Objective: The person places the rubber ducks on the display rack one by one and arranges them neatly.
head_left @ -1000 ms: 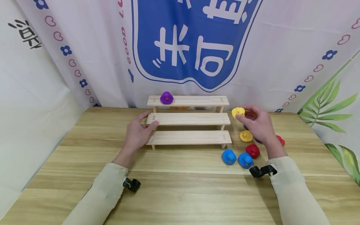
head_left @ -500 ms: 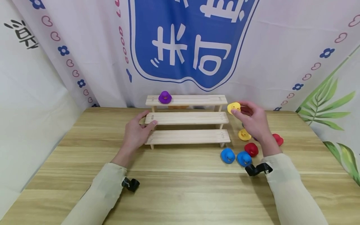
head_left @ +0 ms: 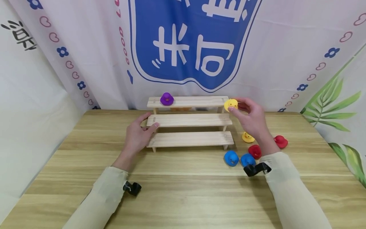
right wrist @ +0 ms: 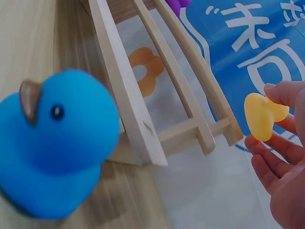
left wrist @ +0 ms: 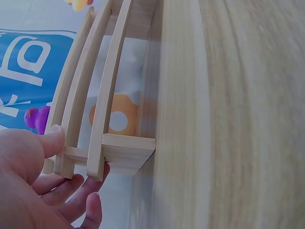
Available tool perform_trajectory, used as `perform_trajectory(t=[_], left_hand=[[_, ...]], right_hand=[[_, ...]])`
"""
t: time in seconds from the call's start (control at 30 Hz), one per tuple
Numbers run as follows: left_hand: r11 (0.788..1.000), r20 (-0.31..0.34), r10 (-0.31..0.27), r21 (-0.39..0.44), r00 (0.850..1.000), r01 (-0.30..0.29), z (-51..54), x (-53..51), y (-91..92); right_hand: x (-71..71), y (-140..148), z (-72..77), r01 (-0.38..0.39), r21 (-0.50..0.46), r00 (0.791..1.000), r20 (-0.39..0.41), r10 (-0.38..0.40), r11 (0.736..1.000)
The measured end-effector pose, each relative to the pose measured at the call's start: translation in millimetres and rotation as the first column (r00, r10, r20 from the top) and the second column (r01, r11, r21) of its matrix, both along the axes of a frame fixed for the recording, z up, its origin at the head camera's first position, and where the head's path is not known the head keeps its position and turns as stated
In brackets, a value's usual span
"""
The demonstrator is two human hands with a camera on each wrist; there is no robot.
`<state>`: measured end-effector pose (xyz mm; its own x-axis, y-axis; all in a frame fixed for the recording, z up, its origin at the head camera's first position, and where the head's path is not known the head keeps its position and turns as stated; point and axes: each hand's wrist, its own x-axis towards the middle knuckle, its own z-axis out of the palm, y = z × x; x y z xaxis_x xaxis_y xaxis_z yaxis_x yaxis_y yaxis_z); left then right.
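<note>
A three-step wooden rack [head_left: 188,120] stands at the back of the table. My left hand [head_left: 138,133] grips the left end of its middle step, thumb on top and fingers beneath, as the left wrist view also shows. A purple rubber duck [head_left: 167,99] sits on the top step near its left end. In my right hand [head_left: 251,116] a yellow rubber duck [head_left: 231,105] is pinched between thumb and fingers, held by the top step's right end. The right wrist view shows this yellow duck [right wrist: 262,117] off the step, with a gap between them.
Right of the rack lie a second yellow duck [head_left: 248,137], a red duck [head_left: 255,151], another red duck [head_left: 281,142] and two blue ducks [head_left: 231,158]. A printed curtain [head_left: 114,63] hangs right behind the rack.
My right hand has carried the yellow duck left and slightly up, from beside the rack to the top step's right end. The left hand keeps its hold on the rack.
</note>
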<state>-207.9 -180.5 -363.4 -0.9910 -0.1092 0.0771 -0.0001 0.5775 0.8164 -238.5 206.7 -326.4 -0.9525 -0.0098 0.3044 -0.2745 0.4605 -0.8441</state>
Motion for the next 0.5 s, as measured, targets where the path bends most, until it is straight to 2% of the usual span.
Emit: perform_trajectory(t=[0.27, 0.5], left_hand=[[1.0, 0.001, 0.004, 0.0, 1.0, -0.004, -0.4, -0.3, 1.0], [1.0, 0.004, 0.004, -0.009, 1.0, -0.004, -0.3, 0.1, 0.3]], right_hand=[[-4.1, -16, 10.9, -0.054, 0.034, 0.999, -0.001, 0.054, 0.998], [-14.1, -30, 15.7, -0.094, 0.018, 0.995, 0.032, 0.093, 0.995]])
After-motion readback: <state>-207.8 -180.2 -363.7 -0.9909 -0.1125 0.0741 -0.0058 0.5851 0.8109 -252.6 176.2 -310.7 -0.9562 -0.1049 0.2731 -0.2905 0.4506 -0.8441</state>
